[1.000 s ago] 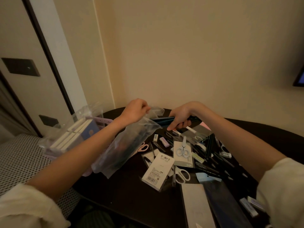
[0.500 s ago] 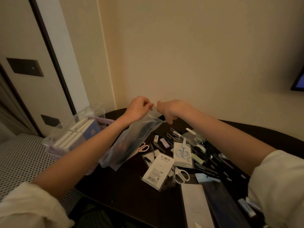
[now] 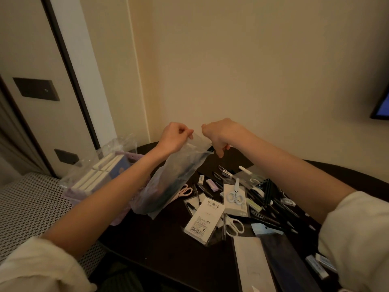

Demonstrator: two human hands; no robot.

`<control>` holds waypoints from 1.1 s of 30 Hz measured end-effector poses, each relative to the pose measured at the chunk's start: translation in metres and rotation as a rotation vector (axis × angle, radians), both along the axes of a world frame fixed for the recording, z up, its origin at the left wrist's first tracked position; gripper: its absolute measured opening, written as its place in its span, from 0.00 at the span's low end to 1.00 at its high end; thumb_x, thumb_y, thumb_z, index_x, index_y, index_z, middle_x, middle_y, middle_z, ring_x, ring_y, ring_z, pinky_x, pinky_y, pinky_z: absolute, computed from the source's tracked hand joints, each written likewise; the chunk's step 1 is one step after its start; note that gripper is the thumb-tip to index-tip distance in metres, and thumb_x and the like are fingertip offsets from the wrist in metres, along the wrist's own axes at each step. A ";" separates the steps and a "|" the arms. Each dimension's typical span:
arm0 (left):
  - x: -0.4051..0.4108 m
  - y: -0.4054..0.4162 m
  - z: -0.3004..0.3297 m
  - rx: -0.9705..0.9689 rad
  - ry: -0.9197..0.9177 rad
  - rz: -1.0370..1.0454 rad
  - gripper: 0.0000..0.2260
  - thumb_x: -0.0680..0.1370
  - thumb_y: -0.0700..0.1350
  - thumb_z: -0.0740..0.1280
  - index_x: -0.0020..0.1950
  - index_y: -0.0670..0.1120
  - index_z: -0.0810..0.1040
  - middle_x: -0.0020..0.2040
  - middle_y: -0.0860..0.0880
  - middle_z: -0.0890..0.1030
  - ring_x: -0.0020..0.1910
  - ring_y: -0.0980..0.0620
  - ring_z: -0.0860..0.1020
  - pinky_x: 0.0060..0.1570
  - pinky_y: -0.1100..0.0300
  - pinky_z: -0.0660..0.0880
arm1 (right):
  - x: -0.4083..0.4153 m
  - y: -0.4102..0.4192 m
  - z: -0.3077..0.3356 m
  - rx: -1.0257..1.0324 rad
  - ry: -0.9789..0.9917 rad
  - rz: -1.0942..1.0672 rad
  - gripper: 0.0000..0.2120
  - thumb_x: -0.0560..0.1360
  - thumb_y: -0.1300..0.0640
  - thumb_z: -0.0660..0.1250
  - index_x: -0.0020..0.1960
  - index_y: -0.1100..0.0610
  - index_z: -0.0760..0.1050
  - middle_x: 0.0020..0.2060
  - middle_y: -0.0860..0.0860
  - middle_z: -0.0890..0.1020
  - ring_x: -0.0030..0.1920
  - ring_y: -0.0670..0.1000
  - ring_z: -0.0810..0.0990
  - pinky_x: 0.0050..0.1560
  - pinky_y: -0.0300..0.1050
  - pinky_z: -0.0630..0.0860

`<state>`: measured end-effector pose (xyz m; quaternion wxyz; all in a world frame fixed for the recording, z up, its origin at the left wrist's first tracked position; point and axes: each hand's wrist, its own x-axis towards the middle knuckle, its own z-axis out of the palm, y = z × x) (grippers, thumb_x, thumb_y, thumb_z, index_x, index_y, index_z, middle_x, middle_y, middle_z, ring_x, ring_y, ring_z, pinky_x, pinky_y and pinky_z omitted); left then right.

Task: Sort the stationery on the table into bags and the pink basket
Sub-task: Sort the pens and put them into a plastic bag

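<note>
Both hands have risen together to mid-frame: left hand (image 3: pixel 175 137) and right hand (image 3: pixel 219 135) each pinch the bag (image 3: pixel 168 186) mouth, dark pens inside. Sealing seems underway; next, probably set it by the basket (image 3: pixel 128 159), centre left.

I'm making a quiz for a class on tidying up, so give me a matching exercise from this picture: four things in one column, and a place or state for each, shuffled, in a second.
Things:
1. clear plastic bag
2. pink basket
3. white scissors
4. barcoded white packet

Places or states:
A. lying loose on the dark table, right of the packet
B. held up at its top by the left hand and right hand
C. flat on the table, label up
D. at the table's left edge, holding white boxes

Pairs: 1-B, 2-D, 3-A, 4-C
</note>
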<state>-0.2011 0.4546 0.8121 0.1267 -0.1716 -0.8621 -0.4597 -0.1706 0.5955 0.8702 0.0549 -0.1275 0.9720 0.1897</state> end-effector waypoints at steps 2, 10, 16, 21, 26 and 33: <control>0.000 -0.003 0.001 0.016 0.006 0.016 0.14 0.80 0.43 0.64 0.35 0.46 0.78 0.24 0.51 0.69 0.22 0.55 0.65 0.24 0.64 0.62 | -0.002 0.003 0.009 -0.070 -0.056 -0.034 0.24 0.69 0.59 0.76 0.60 0.61 0.70 0.39 0.51 0.81 0.35 0.50 0.81 0.32 0.42 0.75; 0.002 -0.016 0.003 0.080 0.017 0.079 0.13 0.80 0.43 0.64 0.37 0.45 0.79 0.24 0.52 0.69 0.22 0.55 0.66 0.25 0.62 0.63 | -0.013 0.022 0.004 -0.915 -0.232 0.014 0.09 0.76 0.59 0.69 0.53 0.64 0.77 0.40 0.57 0.84 0.36 0.50 0.83 0.31 0.37 0.77; 0.001 -0.024 0.007 0.120 0.021 0.114 0.13 0.80 0.44 0.65 0.36 0.45 0.79 0.24 0.51 0.68 0.22 0.55 0.65 0.24 0.62 0.64 | -0.013 0.028 -0.002 -1.139 -0.096 0.076 0.05 0.77 0.60 0.67 0.47 0.62 0.79 0.34 0.54 0.82 0.33 0.48 0.81 0.30 0.36 0.75; -0.001 -0.029 0.015 0.188 0.010 0.118 0.12 0.80 0.44 0.65 0.38 0.44 0.80 0.24 0.52 0.68 0.20 0.57 0.64 0.20 0.64 0.63 | -0.012 0.018 -0.006 -1.203 -0.086 0.123 0.07 0.77 0.59 0.68 0.49 0.63 0.80 0.34 0.53 0.82 0.33 0.46 0.81 0.32 0.38 0.76; -0.001 -0.032 0.014 0.217 -0.018 0.143 0.13 0.80 0.44 0.64 0.37 0.46 0.79 0.27 0.49 0.70 0.24 0.54 0.66 0.24 0.61 0.63 | -0.011 0.014 -0.012 -1.162 -0.107 0.164 0.06 0.76 0.59 0.69 0.47 0.62 0.80 0.35 0.52 0.82 0.31 0.41 0.80 0.30 0.34 0.73; 0.000 -0.038 0.008 0.226 -0.052 0.151 0.11 0.81 0.42 0.63 0.41 0.42 0.81 0.30 0.46 0.73 0.24 0.53 0.66 0.24 0.61 0.63 | -0.008 0.008 -0.012 -1.282 0.085 0.231 0.07 0.76 0.59 0.69 0.46 0.63 0.81 0.31 0.52 0.80 0.24 0.39 0.73 0.26 0.32 0.68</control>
